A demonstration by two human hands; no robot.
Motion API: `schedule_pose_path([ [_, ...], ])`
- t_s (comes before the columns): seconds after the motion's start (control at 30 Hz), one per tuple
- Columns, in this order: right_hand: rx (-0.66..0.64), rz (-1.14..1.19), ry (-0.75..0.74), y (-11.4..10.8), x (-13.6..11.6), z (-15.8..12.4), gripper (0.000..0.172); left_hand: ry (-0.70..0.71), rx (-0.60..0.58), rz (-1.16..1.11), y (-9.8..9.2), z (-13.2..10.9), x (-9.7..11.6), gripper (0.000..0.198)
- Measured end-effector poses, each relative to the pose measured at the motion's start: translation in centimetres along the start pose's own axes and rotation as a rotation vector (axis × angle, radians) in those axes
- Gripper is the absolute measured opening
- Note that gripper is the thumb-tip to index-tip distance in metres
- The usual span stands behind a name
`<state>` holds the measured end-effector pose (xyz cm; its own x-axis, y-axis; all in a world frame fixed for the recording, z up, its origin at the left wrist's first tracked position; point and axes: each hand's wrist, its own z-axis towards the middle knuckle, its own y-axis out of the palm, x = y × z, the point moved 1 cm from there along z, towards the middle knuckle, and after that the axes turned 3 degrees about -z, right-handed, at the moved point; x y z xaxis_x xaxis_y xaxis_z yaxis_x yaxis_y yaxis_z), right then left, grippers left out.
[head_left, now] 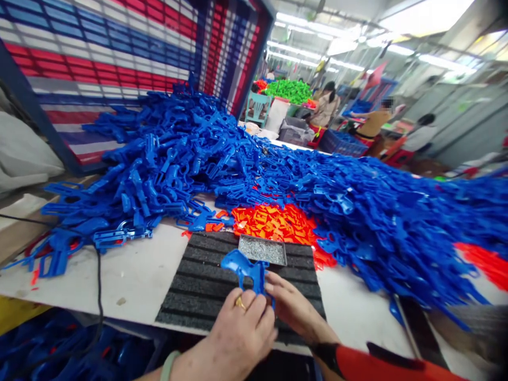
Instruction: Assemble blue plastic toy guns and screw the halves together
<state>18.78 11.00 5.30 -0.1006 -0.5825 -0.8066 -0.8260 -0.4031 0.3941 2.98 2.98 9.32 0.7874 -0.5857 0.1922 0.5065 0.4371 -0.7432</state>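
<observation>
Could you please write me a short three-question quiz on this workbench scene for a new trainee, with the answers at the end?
1. What are the left hand and right hand handling?
2. True or false: the shallow metal tray sits on the black ribbed mat.
3. What colour are the loose pieces heaped just beyond the mat? A) green B) orange C) white

Key: 1. A blue plastic pistol-shaped part. 2. True. 3. B.
</observation>
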Motion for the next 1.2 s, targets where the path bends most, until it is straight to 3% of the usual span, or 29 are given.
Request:
schedule_pose_path([
  [0.1,0.050,-0.285,0.023,-0.5,-0.3,-0.1,0.045,-0.091,-0.110,-0.064,0.2,-1.5,-0.7,0.041],
  [0.23,-0.009,-0.734,-0.117,-0.9,-1.5,0.0,0.038,-0.178,-0.384,0.014,1.4,-2.5,-3.6,0.051],
  [0.3,0.158,-0.920,-0.229,-2.4,-2.3,0.0,0.035,-0.180,-0.483,0.048,2.0,-2.6,-4.5,0.047],
  [0.43,0.742,-1.307,-0.496,-8.6,-4.2,-0.6,0.033,-0.262,-0.550,0.047,2.3,-2.3,-4.6,0.034],
  [0.47,0.833,-1.400,-0.533,-10.1,-4.6,-0.8,0.030,-0.292,-0.555,0.037,2.3,-2.2,-4.4,0.033],
  [0.57,0.916,-1.663,-0.432,-13.1,-5.3,-0.8,0.030,-0.383,-0.563,0.032,2.4,-2.2,-3.6,0.037],
  [0.67,0.890,-1.838,-0.251,-13.7,-5.3,-0.6,0.032,-0.465,-0.549,0.011,3.0,-2.6,-2.9,0.040],
  [0.77,0.871,-1.913,-0.207,-14.1,-5.2,-0.7,0.030,-0.507,-0.512,-0.051,3.2,-3.0,-2.7,0.044],
  [0.9,0.948,-1.745,-0.322,-15.3,-5.2,-1.7,0.031,-0.533,-0.445,-0.147,2.6,-3.1,-3.2,0.035],
  [1.0,0.936,-1.258,-0.429,-14.4,-5.2,-2.1,0.035,-0.534,-0.315,-0.268,2.2,-1.7,-3.7,0.026],
  [1.1,0.656,-0.692,-0.405,-11.0,-4.6,-1.6,0.047,-0.565,-0.176,-0.563,3.1,1.2,-3.9,0.027],
  [1.2,0.384,-0.374,-0.274,-7.0,-3.5,-0.6,0.044,-0.640,-0.145,-0.857,4.9,4.4,-4.2,0.040],
])
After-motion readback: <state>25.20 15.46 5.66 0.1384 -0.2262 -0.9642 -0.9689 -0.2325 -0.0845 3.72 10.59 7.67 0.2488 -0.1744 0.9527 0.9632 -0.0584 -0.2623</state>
